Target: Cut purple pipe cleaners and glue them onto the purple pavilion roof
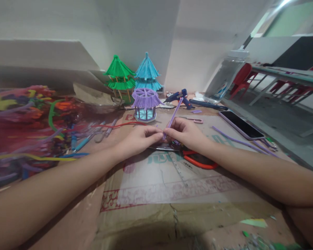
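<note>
Between the fingertips of both hands is a purple pipe cleaner (pixel 174 115), its free end pointing up and away. My left hand (pixel 143 138) pinches near its lower end. My right hand (pixel 185 132) grips it just beside, thumb against the stem. Under the fingers lies a dark, shiny plate (pixel 163 148), mostly covered by my hands. Red-orange scissor handles (pixel 200 164) rest on the cardboard below my right hand. Just beyond the hands stands a small purple pavilion (pixel 145 104) with a spoked roof top and a pale blue inside.
Behind it stand a green pagoda (pixel 119 78) and a blue pagoda (pixel 147 73). A blue glue gun (pixel 178 96), a phone (pixel 241 125) and a clear jar (pixel 224 78) are at the right. Many coloured pipe cleaners (pixel 23 128) heap at the left, near a bowl (pixel 97 100).
</note>
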The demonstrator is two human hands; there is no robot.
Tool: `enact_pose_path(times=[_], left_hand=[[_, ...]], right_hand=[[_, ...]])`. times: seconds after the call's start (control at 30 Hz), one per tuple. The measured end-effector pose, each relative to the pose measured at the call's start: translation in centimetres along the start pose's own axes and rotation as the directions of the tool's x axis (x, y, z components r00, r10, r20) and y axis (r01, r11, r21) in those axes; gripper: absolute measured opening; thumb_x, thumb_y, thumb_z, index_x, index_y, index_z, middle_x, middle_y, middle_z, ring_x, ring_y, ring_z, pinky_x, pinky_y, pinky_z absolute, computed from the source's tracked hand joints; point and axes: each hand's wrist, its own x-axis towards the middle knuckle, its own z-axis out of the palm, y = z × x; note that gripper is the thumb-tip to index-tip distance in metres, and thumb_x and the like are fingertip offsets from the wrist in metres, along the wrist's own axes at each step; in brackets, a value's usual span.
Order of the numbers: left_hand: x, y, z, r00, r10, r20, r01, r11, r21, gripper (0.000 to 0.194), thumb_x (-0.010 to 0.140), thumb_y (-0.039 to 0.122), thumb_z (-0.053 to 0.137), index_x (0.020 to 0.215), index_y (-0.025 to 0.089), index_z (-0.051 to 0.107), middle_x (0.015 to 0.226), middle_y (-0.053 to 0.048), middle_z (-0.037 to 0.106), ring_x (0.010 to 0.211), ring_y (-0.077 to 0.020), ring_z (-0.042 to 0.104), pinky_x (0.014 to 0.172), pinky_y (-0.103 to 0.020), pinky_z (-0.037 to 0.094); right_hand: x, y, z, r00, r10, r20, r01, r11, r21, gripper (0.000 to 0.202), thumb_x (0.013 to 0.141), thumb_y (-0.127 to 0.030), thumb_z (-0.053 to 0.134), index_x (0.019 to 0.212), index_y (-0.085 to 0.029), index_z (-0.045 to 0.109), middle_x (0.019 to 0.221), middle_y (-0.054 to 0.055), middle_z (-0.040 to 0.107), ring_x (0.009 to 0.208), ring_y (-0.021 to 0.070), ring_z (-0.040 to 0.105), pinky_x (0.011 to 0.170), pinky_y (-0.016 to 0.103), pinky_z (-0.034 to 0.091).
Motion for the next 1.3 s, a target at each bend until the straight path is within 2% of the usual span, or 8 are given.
enact_pose_path(times=[0.13, 0.33, 0.5, 0.93, 1.03, 1.13, 1.23, 1.3], left_hand=[[-0.05, -0.02, 0.48, 1.0, 0.022, -0.018, -0.021, 0.999, 0.036, 0.02, 0.085, 0.028, 0.069, 0.101, 0.018, 0.072, 0.098, -0.003, 0.076, 0.089, -0.0175, 0.068, 0.081, -0.027, 0.051], [-0.48, 0.4, 0.91, 0.99, 0.088, -0.114, -0.063, 0.976, 0.207, 0.008, 0.085, 0.023, 0.072, 0.093, 0.02, 0.072, 0.085, 0.003, 0.074, 0.077, -0.0137, 0.064, 0.071, -0.025, 0.046], [-0.53, 0.49, 0.81, 0.981, 0.144, -0.129, -0.093, 0.937, 0.336, 0.008, 0.082, 0.023, 0.076, 0.088, 0.02, 0.071, 0.083, 0.003, 0.072, 0.078, -0.0148, 0.062, 0.073, -0.027, 0.043], [-0.55, 0.2, 0.86, 0.976, 0.164, -0.142, -0.092, 0.906, 0.412, 0.009, 0.082, 0.026, 0.077, 0.088, 0.019, 0.073, 0.082, 0.001, 0.073, 0.078, -0.0161, 0.063, 0.072, -0.027, 0.043], [-0.47, 0.23, 0.7, 0.974, 0.177, -0.143, -0.104, 0.904, 0.415, 0.009, 0.082, 0.026, 0.077, 0.088, 0.02, 0.074, 0.083, 0.001, 0.074, 0.079, -0.0164, 0.063, 0.073, -0.027, 0.043], [-0.42, 0.24, 0.49, 0.976, 0.198, -0.09, -0.142, 0.894, 0.426, 0.007, 0.087, 0.026, 0.071, 0.091, 0.021, 0.075, 0.086, 0.001, 0.075, 0.079, -0.016, 0.064, 0.074, -0.027, 0.043], [-0.43, 0.24, 0.44, 0.977, 0.208, -0.037, -0.175, 0.894, 0.412, 0.014, 0.09, 0.031, 0.068, 0.097, 0.02, 0.074, 0.091, 0.0, 0.076, 0.082, -0.0165, 0.066, 0.075, -0.028, 0.043], [-0.46, 0.25, 0.52, 0.978, 0.206, -0.043, -0.173, 0.901, 0.398, 0.019, 0.092, 0.035, 0.064, 0.098, 0.02, 0.073, 0.092, -0.001, 0.076, 0.082, -0.0168, 0.066, 0.075, -0.028, 0.043]], right_hand=[[0.19, -0.31, -0.01, 0.999, 0.017, 0.045, -0.022, 0.995, 0.102, 0.028, 0.075, -0.042, 0.076, 0.077, -0.02, 0.059, 0.066, -0.002, 0.066, 0.058, 0.0134, 0.06, 0.056, 0.027, 0.048], [0.2, -0.4, -0.06, 0.995, 0.034, 0.09, -0.044, 0.993, 0.108, 0.03, 0.078, -0.045, 0.074, 0.078, -0.019, 0.06, 0.068, -0.001, 0.067, 0.059, 0.0118, 0.06, 0.055, 0.024, 0.047], [0.22, -0.11, -0.09, 0.992, 0.016, 0.123, -0.031, 0.992, 0.122, 0.03, 0.08, -0.046, 0.072, 0.081, -0.018, 0.061, 0.07, 0.0, 0.068, 0.06, 0.0111, 0.06, 0.056, 0.024, 0.046], [0.24, 0.4, -0.17, 0.987, -0.003, 0.159, -0.013, 0.995, 0.097, 0.033, 0.082, -0.048, 0.071, 0.082, -0.017, 0.059, 0.069, 0.0, 0.067, 0.059, 0.0109, 0.059, 0.055, 0.023, 0.044], [0.17, 0.22, -0.07, 0.99, -0.001, 0.138, -0.012, 0.996, 0.094, 0.033, 0.08, -0.048, 0.073, 0.081, -0.018, 0.059, 0.07, 0.0, 0.068, 0.06, 0.0113, 0.059, 0.055, 0.023, 0.045], [0.06, -0.04, 0.07, 0.997, 0.022, 0.067, -0.028, 0.996, 0.079, 0.034, 0.076, -0.047, 0.076, 0.08, -0.019, 0.059, 0.068, -0.001, 0.067, 0.06, 0.0126, 0.06, 0.055, 0.025, 0.047], [-0.04, -0.14, 0.11, 0.999, 0.022, -0.027, -0.021, 1.0, 0.011, 0.033, 0.075, -0.047, 0.075, 0.078, -0.019, 0.058, 0.066, -0.001, 0.066, 0.059, 0.0136, 0.06, 0.053, 0.025, 0.046], [-0.12, -0.19, 0.08, 0.998, 0.002, -0.065, -0.005, 0.999, -0.053, 0.03, 0.077, -0.045, 0.073, 0.077, -0.019, 0.058, 0.065, -0.001, 0.064, 0.058, 0.0135, 0.059, 0.052, 0.025, 0.045]])
